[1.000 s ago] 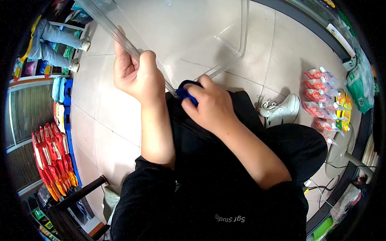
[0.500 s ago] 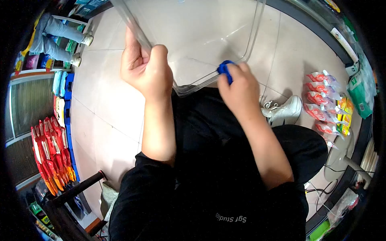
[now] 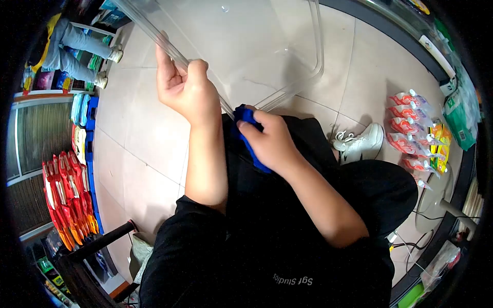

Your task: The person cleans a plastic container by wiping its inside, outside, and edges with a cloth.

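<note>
Our right hand (image 3: 269,141) pinches a soft blue cloth (image 3: 248,122) at the near corner of the clear, smooth plastic container (image 3: 246,43) at twelve o'clock; at ten, our left hand (image 3: 190,95) clamps its rim. Beyond are pale floor tiles (image 3: 146,123), crinkled pouches (image 3: 408,126) at three, glossy red packets (image 3: 69,197) at nine.

Floor (image 3: 138,149) brightly lit, with soft shadows cast by the red-and-white packets (image 3: 405,126) and beside the white shoe (image 3: 362,143); small glints caught on the clear container (image 3: 282,51). Edges bent by strong fisheye distortion and framed in black; detail mostly lost in the black clothing (image 3: 257,231).
</note>
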A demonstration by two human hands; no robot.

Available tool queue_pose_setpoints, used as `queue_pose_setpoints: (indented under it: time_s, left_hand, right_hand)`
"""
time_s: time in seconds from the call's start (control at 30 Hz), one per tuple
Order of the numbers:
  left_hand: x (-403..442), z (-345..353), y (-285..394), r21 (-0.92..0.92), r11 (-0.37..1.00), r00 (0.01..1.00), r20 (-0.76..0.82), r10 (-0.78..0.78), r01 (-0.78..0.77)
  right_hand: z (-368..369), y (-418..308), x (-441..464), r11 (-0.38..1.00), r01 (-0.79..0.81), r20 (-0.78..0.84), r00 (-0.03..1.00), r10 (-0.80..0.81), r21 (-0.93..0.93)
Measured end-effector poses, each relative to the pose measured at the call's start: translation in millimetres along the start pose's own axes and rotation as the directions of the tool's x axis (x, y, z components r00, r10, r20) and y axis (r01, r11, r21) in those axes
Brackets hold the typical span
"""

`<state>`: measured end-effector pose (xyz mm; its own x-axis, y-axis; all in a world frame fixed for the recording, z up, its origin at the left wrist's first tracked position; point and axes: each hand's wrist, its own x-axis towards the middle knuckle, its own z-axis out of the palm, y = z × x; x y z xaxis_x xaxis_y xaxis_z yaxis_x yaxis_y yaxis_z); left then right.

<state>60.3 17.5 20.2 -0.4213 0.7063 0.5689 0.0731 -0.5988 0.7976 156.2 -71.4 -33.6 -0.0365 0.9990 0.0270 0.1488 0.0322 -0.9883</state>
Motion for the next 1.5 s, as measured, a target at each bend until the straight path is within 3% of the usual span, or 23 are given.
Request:
queue_pose_setpoints:
  time_s: [0.03,0.07,0.1,0.23,0.3,0.37,0.47,0.57,0.6,0.67,0.8,0.93,0.97,1.0,1.03,1.07,1.1,1.13,1.2,1.3,1.4,1.43,1.5]
  left_hand:
    - [0.1,1.2,0.9,0.001,1.000,1.000,0.004,-0.003,0.003]
    - [-1.0,3.7,2.4,-0.003,1.000,1.000,0.004,0.003,-0.003]
    - [-3.4,6.8,4.1,-0.009,0.999,0.999,0.001,-0.032,0.032]
    - [-10.8,11.7,4.0,0.008,0.998,0.997,0.044,-0.059,0.058]
    - [-14.1,12.8,0.0,-0.015,0.999,0.997,0.060,-0.039,0.040]
    - [-16.4,15.1,-2.9,-0.029,0.999,0.997,0.075,-0.021,0.023]
    - [-15.4,17.8,-2.4,-0.075,0.990,0.991,0.071,-0.112,0.117]
    - [-14.6,18.2,-0.3,-0.183,0.953,0.970,0.085,-0.228,0.240]
    - [-12.0,16.6,-0.6,-0.172,0.952,0.967,0.075,-0.243,0.253]
    - [-8.7,12.9,-2.9,-0.166,0.946,0.960,0.067,-0.271,0.278]
    - [-3.2,7.2,-11.5,-0.098,0.965,0.968,0.088,-0.235,0.243]
    - [-0.3,5.8,-14.6,-0.045,0.963,0.956,0.144,-0.257,0.266]
    - [-0.5,5.2,-15.1,-0.041,0.955,0.943,0.172,-0.283,0.294]
    - [0.2,2.9,-16.3,-0.033,0.947,0.931,0.197,-0.306,0.319]
    - [1.5,2.0,-18.0,-0.037,0.941,0.918,0.233,-0.320,0.337]
    - [1.7,4.2,-18.3,-0.053,0.916,0.900,0.219,-0.378,0.398]
    - [0.9,5.5,-17.1,-0.040,0.905,0.878,0.262,-0.400,0.424]
    - [2.6,3.9,-16.8,-0.028,0.893,0.855,0.305,-0.420,0.449]
    - [11.0,-18.3,-61.0,-0.015,0.821,0.776,0.337,-0.534,0.571]
    - [11.3,-6.1,-51.0,-0.048,0.729,0.663,0.459,-0.591,0.683]
    - [6.4,8.9,-47.0,-0.034,0.732,0.620,0.560,-0.550,0.681]
    - [5.3,13.1,-46.8,0.006,0.729,0.586,0.590,-0.555,0.685]
    - [2.7,22.2,-49.8,0.120,0.723,0.510,0.631,-0.585,0.680]
  right_hand:
    - [-4.2,2.0,0.5,0.917,-0.235,0.117,0.971,0.208,0.322]
    - [-7.1,3.6,0.9,0.683,-0.458,0.295,0.889,0.351,0.569]
    - [-7.8,3.6,1.4,0.598,-0.493,0.318,0.868,0.381,0.631]
    - [-18.6,-3.1,0.2,0.491,-0.528,0.349,0.842,0.411,0.694]
    - [-21.6,-5.7,-2.0,0.288,-0.552,0.436,0.816,0.380,0.782]
    - [-24.6,-8.0,-0.7,0.220,-0.538,0.462,0.828,0.317,0.813]
    - [-29.2,-3.9,6.6,0.152,-0.525,0.486,0.843,0.230,0.838]
    - [-53.4,-2.5,-0.2,-0.081,-0.474,0.480,0.853,0.203,0.877]
    - [-58.4,-18.4,-0.4,-0.063,-0.421,0.402,0.799,0.447,0.905]
    - [-76.3,6.9,-8.8,-0.211,-0.498,0.514,0.857,0.026,0.841]
    - [-98.8,6.7,-21.0,-0.313,-0.476,0.480,0.875,-0.072,0.822]
    - [-125.0,8.3,-28.5,-0.135,-0.393,0.398,0.918,0.008,0.910]
    - [-132.3,-4.1,-34.5,0.133,-0.264,0.200,0.909,0.365,0.955]
    - [-132.6,2.0,-29.3,0.353,-0.025,-0.210,0.765,0.609,0.935]
    - [-149.4,0.0,-34.3,0.295,-0.117,0.036,0.963,0.265,0.948]
    - [-164.0,-3.1,-36.3,0.175,-0.169,0.137,0.974,0.178,0.970]
    - [-174.0,-10.2,-37.3,0.368,-0.113,-0.004,0.953,0.302,0.923]
    - [-185.4,-3.8,-36.1,0.400,-0.077,-0.012,0.976,0.217,0.913]
    - [-207.6,-8.2,-36.0,0.837,-0.136,-0.301,0.892,0.336,0.530]
    - [-234.2,-3.3,-33.8,0.932,-0.076,-0.267,0.947,0.179,0.356]
    - [-244.6,-7.9,-30.0,0.873,-0.156,-0.255,0.920,0.299,0.463]
    - [-231.9,-17.9,-27.5,0.923,-0.135,-0.438,0.849,0.295,0.360]
    - [-247.1,-12.3,-28.4,0.926,-0.157,-0.365,0.886,0.286,0.344]
